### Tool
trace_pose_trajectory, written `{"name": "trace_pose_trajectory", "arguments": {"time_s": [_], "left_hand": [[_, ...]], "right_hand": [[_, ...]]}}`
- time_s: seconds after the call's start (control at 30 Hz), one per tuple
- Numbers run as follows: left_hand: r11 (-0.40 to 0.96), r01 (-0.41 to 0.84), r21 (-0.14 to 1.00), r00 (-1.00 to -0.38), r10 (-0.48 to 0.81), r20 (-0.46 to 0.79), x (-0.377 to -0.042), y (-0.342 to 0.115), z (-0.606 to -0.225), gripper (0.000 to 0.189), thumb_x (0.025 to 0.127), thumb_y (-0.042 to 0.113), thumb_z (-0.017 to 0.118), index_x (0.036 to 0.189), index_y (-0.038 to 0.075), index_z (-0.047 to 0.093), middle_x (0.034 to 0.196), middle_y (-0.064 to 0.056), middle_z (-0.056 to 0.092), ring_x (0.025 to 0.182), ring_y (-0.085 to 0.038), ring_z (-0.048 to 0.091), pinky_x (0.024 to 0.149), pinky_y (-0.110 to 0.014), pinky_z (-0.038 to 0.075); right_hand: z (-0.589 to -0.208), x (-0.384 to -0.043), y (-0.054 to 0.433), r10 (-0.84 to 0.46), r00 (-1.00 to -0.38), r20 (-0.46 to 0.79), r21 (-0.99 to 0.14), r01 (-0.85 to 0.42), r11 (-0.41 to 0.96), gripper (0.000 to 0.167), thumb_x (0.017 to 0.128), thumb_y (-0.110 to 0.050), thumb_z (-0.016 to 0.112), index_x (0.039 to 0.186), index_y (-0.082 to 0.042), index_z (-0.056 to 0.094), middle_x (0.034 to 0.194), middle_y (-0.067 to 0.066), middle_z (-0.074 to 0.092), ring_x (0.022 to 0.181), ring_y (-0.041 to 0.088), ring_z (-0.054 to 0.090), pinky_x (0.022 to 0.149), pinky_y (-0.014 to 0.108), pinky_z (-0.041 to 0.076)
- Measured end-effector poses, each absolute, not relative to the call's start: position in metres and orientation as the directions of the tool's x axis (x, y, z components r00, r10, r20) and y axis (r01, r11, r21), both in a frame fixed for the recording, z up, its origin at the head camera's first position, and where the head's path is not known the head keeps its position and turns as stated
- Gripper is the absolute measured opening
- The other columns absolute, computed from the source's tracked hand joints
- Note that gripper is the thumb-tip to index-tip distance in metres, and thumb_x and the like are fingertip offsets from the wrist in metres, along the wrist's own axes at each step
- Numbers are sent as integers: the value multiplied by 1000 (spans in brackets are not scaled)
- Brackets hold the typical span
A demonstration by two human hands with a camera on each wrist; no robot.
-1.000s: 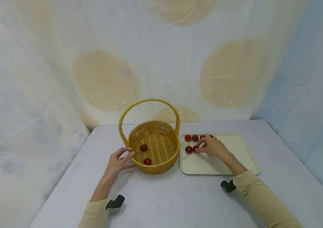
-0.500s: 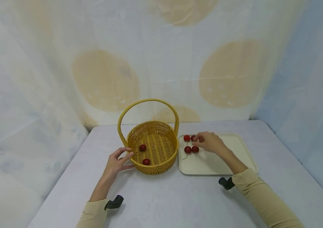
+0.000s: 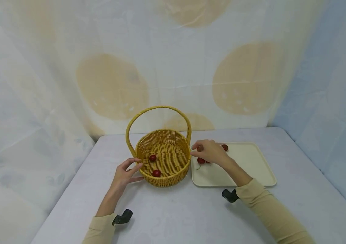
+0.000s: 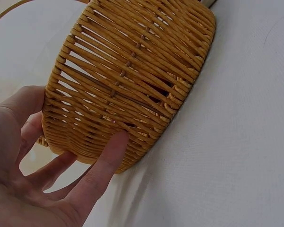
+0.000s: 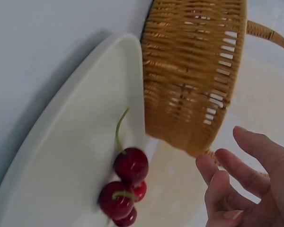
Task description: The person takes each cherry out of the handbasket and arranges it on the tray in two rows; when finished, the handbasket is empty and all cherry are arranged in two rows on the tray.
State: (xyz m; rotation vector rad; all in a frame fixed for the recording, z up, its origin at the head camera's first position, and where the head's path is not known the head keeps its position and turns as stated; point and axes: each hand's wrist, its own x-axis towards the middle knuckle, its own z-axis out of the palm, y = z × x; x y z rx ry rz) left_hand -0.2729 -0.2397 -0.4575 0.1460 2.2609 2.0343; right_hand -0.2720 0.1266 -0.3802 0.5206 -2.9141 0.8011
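Observation:
The yellow wicker basket point(image 3: 166, 179) has a tall arched handle and holds two dark red cherries point(image 3: 156, 173). My left hand point(image 3: 124, 174) grips its left side, fingertips over the rim and a digit against the outer wall, as the left wrist view point(image 4: 61, 194) shows. My right hand point(image 3: 211, 151) hovers above the left end of the cream tray point(image 3: 246, 173), close to the basket's right rim. Its fingers are half bent and spread, with nothing visible between them in the right wrist view. Several stemmed cherries point(image 5: 131, 165) lie on the tray, partly hidden by that hand.
The tray stands close beside the basket's right side. A lone cherry point(image 3: 225, 147) lies farther right on it. Black camera mounts point(image 3: 122, 217) stick out from both wrists. A patterned cloth backdrop point(image 3: 173, 67) rises behind the white table point(image 3: 173, 210).
My right hand has moved left across the tray toward the basket, uncovering the right-hand cherry and covering those on the left. My left hand and the basket stay put.

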Motion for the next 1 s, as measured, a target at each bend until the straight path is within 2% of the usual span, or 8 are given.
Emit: {"name": "trace_pose_trajectory", "arguments": {"time_s": [0.2, 0.37, 0.7, 1.0], "left_hand": [[114, -6, 993, -991, 129, -21, -272, -240, -458, 52, 86, 39, 74, 126, 10, 58, 137, -5, 50, 125, -35, 57, 83, -53, 60], [100, -6, 995, -991, 131, -19, -271, -241, -456, 51, 86, 37, 74, 125, 9, 58, 136, -6, 50, 126, -36, 56, 84, -54, 60], [114, -2, 993, -992, 128, -17, -272, -240, -456, 57, 86, 39, 74, 128, 6, 56, 137, -6, 50, 129, -37, 54, 83, -52, 61], [118, -4, 993, -992, 126, -19, -273, -239, -457, 53, 88, 36, 73, 128, 7, 56, 139, -5, 49, 128, -35, 55, 82, -51, 61]], "right_hand": [[-377, -271, 107, -340, -928, 151, -475, -370, 799, 35, 91, -38, 69, 110, -10, 71, 89, 5, 75, 71, 14, 65, 53, 22, 51], [-377, -271, 101, -315, -937, 148, -422, -348, 837, 34, 90, -40, 69, 110, -13, 72, 89, 3, 74, 71, 14, 64, 53, 22, 50], [-373, -271, 95, -297, -944, 146, -414, -331, 848, 32, 90, -40, 70, 109, -15, 72, 90, 4, 74, 70, 14, 63, 53, 23, 50], [-373, -271, 75, -370, -919, 139, -479, -389, 787, 29, 90, -33, 71, 108, -9, 72, 77, -1, 70, 60, 9, 57, 49, 19, 45]]}}
